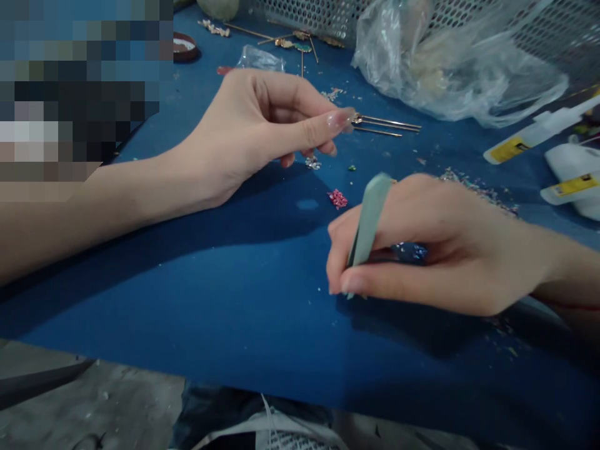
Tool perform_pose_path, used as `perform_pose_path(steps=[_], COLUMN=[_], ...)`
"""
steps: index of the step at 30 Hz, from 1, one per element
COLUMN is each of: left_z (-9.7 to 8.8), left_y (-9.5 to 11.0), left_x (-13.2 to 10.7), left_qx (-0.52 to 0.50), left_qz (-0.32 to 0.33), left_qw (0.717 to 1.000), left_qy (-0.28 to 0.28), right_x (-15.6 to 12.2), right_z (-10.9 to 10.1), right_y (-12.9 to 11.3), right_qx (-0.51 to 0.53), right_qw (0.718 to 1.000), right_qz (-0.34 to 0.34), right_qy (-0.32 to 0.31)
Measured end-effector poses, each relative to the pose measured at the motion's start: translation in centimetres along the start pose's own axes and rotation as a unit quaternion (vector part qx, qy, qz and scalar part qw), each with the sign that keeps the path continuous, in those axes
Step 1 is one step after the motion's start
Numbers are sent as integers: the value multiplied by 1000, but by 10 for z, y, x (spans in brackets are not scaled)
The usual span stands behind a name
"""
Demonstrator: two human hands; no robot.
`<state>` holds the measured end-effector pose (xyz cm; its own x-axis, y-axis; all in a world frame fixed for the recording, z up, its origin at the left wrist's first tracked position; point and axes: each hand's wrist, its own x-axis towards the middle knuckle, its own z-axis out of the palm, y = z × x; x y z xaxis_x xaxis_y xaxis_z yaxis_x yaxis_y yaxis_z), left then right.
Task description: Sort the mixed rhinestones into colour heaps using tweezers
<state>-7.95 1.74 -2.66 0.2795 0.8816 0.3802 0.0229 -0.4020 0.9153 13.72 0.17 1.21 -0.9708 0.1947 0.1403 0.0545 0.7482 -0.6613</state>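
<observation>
My left hand (276,119) pinches the decorated end of a thin metal hairpin (388,122) between thumb and fingers, its prongs pointing right. The fingertips hide most of the ornament. Lower and to the right, my right hand (422,250) is closed round pale green tweezers (372,215), tips down near the blue table surface (197,300). What the tips touch is hidden by the thumb. A small pile of pink rhinestones (337,199) lies just beyond my right fingers. Blue shiny stones (411,251) show behind my right thumb, and clear stones (312,163) lie below my left fingers.
Glue bottles (520,142) with yellow labels lie at the right. A crumpled clear plastic bag (450,69) leans by a perforated grey basket (314,19). More hairpins (300,45) lie at the back. Loose stones (487,190) are scattered beyond my right hand. A blurred area covers the upper left.
</observation>
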Motion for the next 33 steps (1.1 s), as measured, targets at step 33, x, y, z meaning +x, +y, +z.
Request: perform_pose_path(steps=[33], left_z=[-4], left_y=[-7], left_x=[4], left_qx=[39], left_qz=[-8], left_qw=[999], left_qy=[29], right_x=[1], right_z=[3], right_y=[3], right_qx=[35], right_qw=[991], right_qz=[53], right_qy=[-114])
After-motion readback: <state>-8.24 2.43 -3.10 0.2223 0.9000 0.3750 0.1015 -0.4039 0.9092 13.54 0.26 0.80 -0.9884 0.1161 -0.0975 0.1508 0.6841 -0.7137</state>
